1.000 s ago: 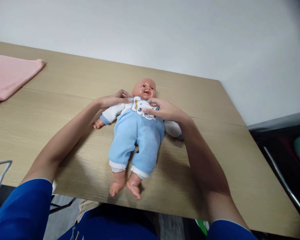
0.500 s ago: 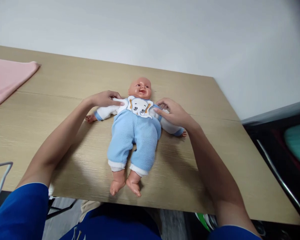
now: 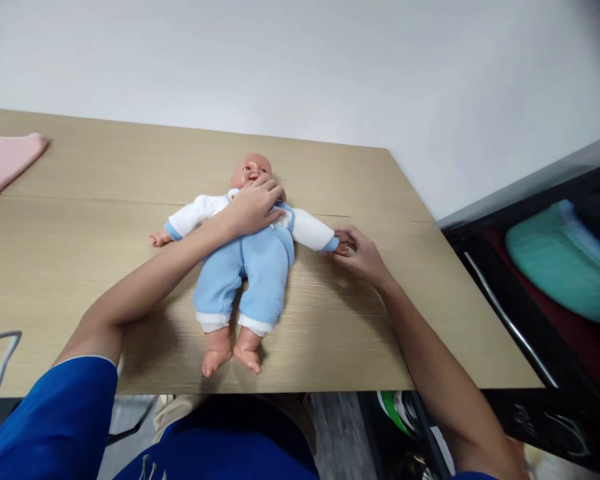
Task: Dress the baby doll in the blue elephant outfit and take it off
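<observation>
A bald baby doll lies on its back on the wooden table, feet toward me. It wears blue fleece overalls with a white, blue-cuffed top. My left hand reaches across its chest, fingers curled over the upper chest and shoulder strap, covering most of the elephant bib and the doll's chin. At the end of the doll's outstretched arm on the right, my right hand closes its fingers and thumb around the small plastic hand. The doll's other arm lies spread on the table, untouched.
A folded pink cloth lies at the table's far left. Beyond the right edge stands a black piece of furniture with a teal rounded item on it. A white wall rises behind. A bent white rod shows at the lower left.
My left hand has moved right, from the doll's shoulder onto its chest. My right hand has slid outward from the other shoulder to the doll's hand, and that arm is now straighter and raised.
</observation>
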`<act>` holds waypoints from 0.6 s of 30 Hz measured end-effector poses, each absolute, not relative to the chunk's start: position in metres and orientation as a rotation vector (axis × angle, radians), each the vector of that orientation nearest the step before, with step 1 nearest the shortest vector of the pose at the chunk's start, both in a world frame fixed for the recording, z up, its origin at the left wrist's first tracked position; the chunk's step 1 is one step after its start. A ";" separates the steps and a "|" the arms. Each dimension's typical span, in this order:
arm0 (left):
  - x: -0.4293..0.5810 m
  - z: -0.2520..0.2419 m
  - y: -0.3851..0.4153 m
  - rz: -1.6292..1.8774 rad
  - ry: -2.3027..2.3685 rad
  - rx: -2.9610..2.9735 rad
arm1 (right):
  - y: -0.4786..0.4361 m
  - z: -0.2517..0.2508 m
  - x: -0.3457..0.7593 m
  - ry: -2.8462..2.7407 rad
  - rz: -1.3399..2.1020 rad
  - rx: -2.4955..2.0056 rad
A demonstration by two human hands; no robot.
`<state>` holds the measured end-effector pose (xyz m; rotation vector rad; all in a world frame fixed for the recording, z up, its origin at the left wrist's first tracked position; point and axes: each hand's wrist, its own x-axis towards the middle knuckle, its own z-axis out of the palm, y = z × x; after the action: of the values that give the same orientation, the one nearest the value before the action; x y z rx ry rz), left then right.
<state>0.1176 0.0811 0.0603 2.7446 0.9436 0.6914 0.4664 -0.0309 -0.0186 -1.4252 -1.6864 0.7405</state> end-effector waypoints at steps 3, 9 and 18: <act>0.130 0.053 0.088 0.611 0.984 2.728 | -0.019 -0.014 0.455 -1.447 0.766 -1.280; 0.126 0.052 0.081 0.770 0.672 2.642 | 0.019 0.005 0.416 -1.258 0.810 -1.138; 0.115 0.061 0.065 0.975 0.433 2.484 | 0.028 0.014 0.352 -1.635 0.636 -1.084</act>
<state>0.1152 0.0653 0.0613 2.4840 0.4334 0.9753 0.3519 0.0283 0.0136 -1.0835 -1.6353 0.6364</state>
